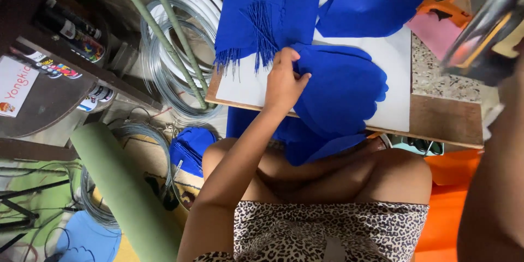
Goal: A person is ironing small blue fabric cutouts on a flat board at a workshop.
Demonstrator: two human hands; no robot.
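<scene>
Right arm (491,185) blurred, grip unclear | left hand (284,83) grip pinching blue petal (341,95) edge, petal rightward

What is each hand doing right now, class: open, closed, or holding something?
Left hand: fingers pinching the edge of the blue petal-shaped felt piece.
Right hand: blurred at the frame's right edge; cannot be told.

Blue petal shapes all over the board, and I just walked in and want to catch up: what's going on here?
A seated person has a white board across their lap. Their left hand pinches the edge of a blue petal-shaped sheet lying on it. More blue sheets and a bundle of blue wires lie at the board's far end. The right arm is raised close to the camera, blurred, so what that hand holds is unclear. An orange glue gun lies on pink paper.
</scene>
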